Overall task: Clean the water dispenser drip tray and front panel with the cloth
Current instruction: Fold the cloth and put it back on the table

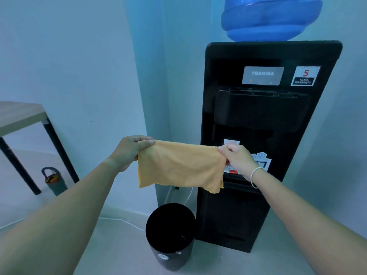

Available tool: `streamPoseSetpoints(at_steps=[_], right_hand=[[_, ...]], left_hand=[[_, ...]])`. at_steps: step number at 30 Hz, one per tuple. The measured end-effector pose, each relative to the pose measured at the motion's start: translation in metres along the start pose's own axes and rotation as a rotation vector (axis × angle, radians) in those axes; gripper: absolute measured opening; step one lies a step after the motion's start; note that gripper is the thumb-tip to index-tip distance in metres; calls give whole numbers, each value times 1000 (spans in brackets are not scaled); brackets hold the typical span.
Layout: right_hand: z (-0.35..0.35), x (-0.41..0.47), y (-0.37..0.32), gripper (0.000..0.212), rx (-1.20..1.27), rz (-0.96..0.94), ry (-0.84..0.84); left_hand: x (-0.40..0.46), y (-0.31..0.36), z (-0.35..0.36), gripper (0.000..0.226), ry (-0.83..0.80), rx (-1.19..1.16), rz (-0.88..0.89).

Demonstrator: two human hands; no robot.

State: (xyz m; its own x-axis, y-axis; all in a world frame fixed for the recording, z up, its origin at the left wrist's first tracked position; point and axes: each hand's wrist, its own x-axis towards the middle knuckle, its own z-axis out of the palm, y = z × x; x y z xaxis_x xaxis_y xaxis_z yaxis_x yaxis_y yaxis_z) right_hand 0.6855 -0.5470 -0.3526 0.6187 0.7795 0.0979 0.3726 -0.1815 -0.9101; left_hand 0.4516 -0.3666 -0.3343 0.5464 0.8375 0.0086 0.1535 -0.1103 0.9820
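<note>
Nearest my lens, two bare forearms reach forward from the lower corners and converge on the cloth (179,165). Behind them stands the black water dispenser (264,135), upright against the pale wall, with a blue bottle (270,18) seated on its top. Its front panel (262,108) carries a grey brand plate and a warranty sticker (305,76). I read the dark slotted ledge just under my right wrist as the drip tray (238,180), though it is mostly hidden. The orange cloth hangs spread in the air, left of and partly in front of the panel, apart from it as far as I can judge. My left hand (132,150) is pinched shut on the cloth's upper left corner; my right hand (237,157), wearing a white wristband, is pinched shut on the upper right corner, so the cloth lies stretched between the two and droops below them. A black bin (169,253) stands on the floor just beside the dispenser's base. At far left, a table (21,114) stands with a flask (54,180) beneath it.
</note>
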Motion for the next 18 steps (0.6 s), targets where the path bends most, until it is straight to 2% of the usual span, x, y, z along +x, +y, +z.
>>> streamPoseSetpoints(at_steps=[5, 9, 12, 13, 16, 18], right_hand=[[61, 46, -10, 29, 57, 14, -52], [123, 84, -34, 28, 176, 114, -23], [165, 99, -62, 39, 269, 195, -24], [178, 100, -76, 40, 306, 223, -43], [203, 98, -119, 24, 374, 279, -151], [213, 98, -146, 28, 383, 309, -205]], left_hand=[[27, -13, -44, 7, 151, -65, -86], [49, -19, -81, 7, 355, -80, -145], [61, -15, -86, 8, 482, -97, -172], [65, -10, -85, 8, 495, -95, -187], [70, 13, -75, 3, 475, -115, -199], [70, 35, -73, 10, 434, -119, -209]])
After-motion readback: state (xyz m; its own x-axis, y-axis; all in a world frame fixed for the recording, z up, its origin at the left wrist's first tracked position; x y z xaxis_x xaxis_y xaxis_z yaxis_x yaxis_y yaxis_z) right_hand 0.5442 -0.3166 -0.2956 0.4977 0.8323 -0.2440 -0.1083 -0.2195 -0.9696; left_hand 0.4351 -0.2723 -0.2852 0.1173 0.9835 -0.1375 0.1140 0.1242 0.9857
